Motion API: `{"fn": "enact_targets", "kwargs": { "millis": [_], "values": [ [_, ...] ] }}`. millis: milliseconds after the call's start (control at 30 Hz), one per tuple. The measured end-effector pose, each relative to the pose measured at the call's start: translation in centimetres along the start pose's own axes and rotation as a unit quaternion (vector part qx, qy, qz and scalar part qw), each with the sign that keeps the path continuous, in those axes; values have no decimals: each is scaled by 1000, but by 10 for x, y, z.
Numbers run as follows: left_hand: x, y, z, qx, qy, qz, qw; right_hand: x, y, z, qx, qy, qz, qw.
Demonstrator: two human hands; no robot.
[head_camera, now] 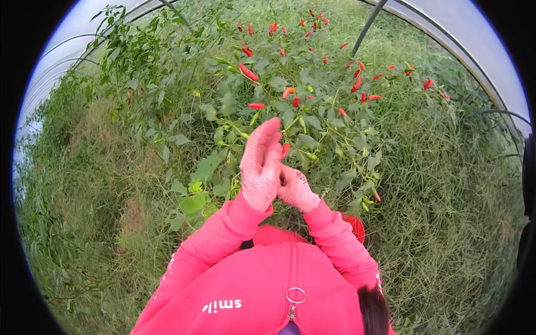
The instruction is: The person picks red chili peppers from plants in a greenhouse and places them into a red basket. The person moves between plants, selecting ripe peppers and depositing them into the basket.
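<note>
My left hand is raised in front of a chili pepper plant, its fingers stretched upward and blurred at the tips. Just right of its thumb shows a red chili pepper; whether the hand touches it is unclear. Lower and to the right, my right hand is bent inward, close against the left. Its fingertips are hidden behind the left hand, so anything in them cannot be seen. Above the hands hang more red chilies and a green chili among the leaves.
A rounded red object, partly covered by my right sleeve, is low beside me. Tall grass surrounds the plants. Taller pepper plants rise at the left. Metal hoops carry the plastic tunnel cover.
</note>
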State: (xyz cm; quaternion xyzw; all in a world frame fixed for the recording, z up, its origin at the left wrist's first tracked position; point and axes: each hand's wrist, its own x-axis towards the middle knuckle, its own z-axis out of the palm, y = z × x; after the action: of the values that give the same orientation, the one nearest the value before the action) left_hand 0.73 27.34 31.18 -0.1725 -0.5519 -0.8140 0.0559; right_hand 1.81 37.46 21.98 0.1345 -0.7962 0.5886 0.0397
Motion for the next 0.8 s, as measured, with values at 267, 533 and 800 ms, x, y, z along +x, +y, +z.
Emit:
{"fn": "enact_targets", "kwargs": {
  "millis": [267, 533, 800],
  "values": [
    [36, -36, -43, 302, -134, 42, 943, 1, -7, -2, 7, -26, 40, 999],
    [58, -31, -40, 421, -246, 21, 873, -11, -40, -26, -92, -39, 16, 995],
    [56, -46, -31, 495, -226, 127, 829, -19, -71, -60, 43, 267, 30, 962]
  ]
}}
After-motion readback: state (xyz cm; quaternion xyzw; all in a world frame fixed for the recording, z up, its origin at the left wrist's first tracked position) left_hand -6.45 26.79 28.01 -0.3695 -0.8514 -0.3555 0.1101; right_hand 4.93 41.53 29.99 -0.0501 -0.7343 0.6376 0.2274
